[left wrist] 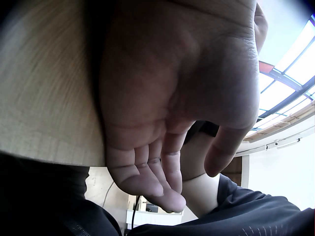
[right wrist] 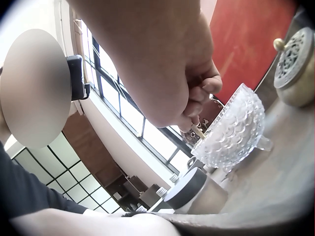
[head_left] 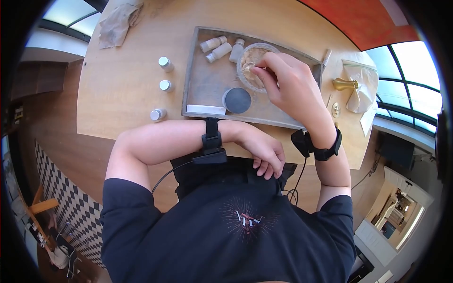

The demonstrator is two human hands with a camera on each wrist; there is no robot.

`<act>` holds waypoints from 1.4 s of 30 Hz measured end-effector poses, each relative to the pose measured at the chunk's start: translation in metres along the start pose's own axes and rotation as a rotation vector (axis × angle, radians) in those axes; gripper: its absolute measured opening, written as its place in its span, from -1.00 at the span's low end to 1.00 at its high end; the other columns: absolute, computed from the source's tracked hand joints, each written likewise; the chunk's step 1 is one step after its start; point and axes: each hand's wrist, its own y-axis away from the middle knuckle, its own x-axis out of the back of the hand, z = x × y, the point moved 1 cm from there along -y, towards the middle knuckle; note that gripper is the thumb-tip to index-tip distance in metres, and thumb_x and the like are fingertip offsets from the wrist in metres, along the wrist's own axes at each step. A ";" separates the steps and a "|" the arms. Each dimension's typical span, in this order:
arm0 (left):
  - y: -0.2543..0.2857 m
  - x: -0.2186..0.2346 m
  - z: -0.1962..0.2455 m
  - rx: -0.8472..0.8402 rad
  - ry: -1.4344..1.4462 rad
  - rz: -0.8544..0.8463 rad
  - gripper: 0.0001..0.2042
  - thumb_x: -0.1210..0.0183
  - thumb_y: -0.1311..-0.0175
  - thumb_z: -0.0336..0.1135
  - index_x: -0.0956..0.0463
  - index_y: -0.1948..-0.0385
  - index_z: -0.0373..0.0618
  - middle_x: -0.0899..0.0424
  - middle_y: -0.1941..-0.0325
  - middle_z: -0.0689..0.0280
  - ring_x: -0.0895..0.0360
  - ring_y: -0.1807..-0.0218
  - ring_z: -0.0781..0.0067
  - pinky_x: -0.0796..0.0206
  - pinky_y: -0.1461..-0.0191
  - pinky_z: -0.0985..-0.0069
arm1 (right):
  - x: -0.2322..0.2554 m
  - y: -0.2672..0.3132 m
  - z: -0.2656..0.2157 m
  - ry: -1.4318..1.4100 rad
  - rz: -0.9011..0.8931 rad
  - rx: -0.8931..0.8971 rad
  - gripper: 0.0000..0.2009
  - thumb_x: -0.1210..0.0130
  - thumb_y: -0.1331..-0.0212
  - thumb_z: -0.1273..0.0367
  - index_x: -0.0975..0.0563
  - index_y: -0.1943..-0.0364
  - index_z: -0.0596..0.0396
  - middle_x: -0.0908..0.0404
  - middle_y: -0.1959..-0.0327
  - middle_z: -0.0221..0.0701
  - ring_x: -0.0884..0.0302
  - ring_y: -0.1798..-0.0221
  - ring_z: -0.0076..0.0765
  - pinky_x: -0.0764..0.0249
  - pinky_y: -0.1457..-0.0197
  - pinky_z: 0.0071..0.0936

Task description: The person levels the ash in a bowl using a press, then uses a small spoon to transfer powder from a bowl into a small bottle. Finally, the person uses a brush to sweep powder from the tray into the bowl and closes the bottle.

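Observation:
My right hand (head_left: 295, 82) is over a clear bumpy glass bowl (right wrist: 234, 132) in the grey tray (head_left: 188, 89). Its thumb and fingers pinch a small pale stick-like piece (right wrist: 198, 131) that dips to the bowl's rim; the curled fingers hide most of it, so I cannot tell its kind. Tan powder (head_left: 252, 55) lies inside the bowl. A jar with a dark lid (head_left: 238, 100) stands close in front. My left hand (head_left: 262, 150) hangs relaxed by the table's front edge, fingers loosely bent, holding nothing.
Several small white bottles (head_left: 218, 53) lie in the tray, near a white strip (head_left: 206, 109). More capped bottles (head_left: 165, 64) stand on the table at left. A brass vase (head_left: 344, 84) and plastic bag (head_left: 361, 82) sit right. A lidded brass burner (right wrist: 295, 69) is beyond the bowl.

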 end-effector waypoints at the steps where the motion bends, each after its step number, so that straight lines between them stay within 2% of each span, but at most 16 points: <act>1: 0.000 0.000 0.000 -0.003 0.002 0.001 -0.64 -0.17 -0.42 -0.12 -0.64 0.07 -0.30 -0.77 0.20 0.23 -0.70 0.27 0.50 -0.48 0.22 0.54 | -0.002 -0.001 0.000 0.001 0.006 0.001 -0.88 -0.26 -0.28 0.41 -0.55 0.31 0.15 -0.61 0.44 -0.20 -0.59 0.34 0.03 -0.50 0.26 -0.17; 20: -0.001 0.000 -0.001 0.006 0.016 -0.006 -0.64 -0.18 -0.42 -0.10 -0.64 0.08 -0.29 -0.77 0.21 0.24 -0.70 0.28 0.51 -0.47 0.24 0.55 | -0.010 -0.013 0.006 0.080 -0.146 0.015 -0.86 -0.22 -0.31 0.38 -0.52 0.29 0.14 -0.59 0.44 -0.13 -0.57 0.33 0.13 -0.49 0.23 -0.08; 23: -0.001 0.001 -0.001 0.009 0.017 -0.005 -0.64 -0.18 -0.42 -0.11 -0.64 0.08 -0.29 -0.77 0.21 0.25 -0.70 0.28 0.51 -0.47 0.23 0.55 | -0.012 -0.010 0.006 0.097 -0.124 0.015 -0.83 -0.21 -0.29 0.38 -0.49 0.32 0.18 -0.61 0.43 -0.16 -0.62 0.27 0.12 -0.53 0.21 -0.05; 29: -0.001 0.000 -0.001 0.012 0.015 -0.002 -0.65 -0.18 -0.42 -0.12 -0.64 0.07 -0.28 -0.77 0.20 0.25 -0.70 0.28 0.51 -0.47 0.23 0.55 | 0.007 0.000 0.010 0.018 0.018 -0.064 -0.86 -0.23 -0.31 0.36 -0.55 0.28 0.14 -0.64 0.42 -0.17 -0.61 0.29 0.10 -0.52 0.21 -0.11; 32: 0.000 0.000 0.000 0.013 0.010 -0.005 -0.64 -0.18 -0.42 -0.11 -0.64 0.07 -0.28 -0.77 0.20 0.25 -0.70 0.28 0.51 -0.47 0.23 0.55 | 0.006 -0.009 0.014 0.015 0.048 -0.042 -0.86 -0.24 -0.30 0.36 -0.57 0.27 0.14 -0.66 0.40 -0.16 -0.61 0.29 0.10 -0.52 0.21 -0.12; 42: -0.001 0.001 -0.001 0.003 0.000 -0.013 -0.62 -0.19 -0.43 -0.07 -0.64 0.06 -0.28 -0.77 0.20 0.26 -0.70 0.27 0.51 -0.47 0.23 0.54 | -0.010 -0.022 0.020 0.033 -0.011 0.004 -0.87 -0.24 -0.29 0.37 -0.58 0.27 0.14 -0.65 0.43 -0.13 -0.62 0.32 0.12 -0.53 0.21 -0.09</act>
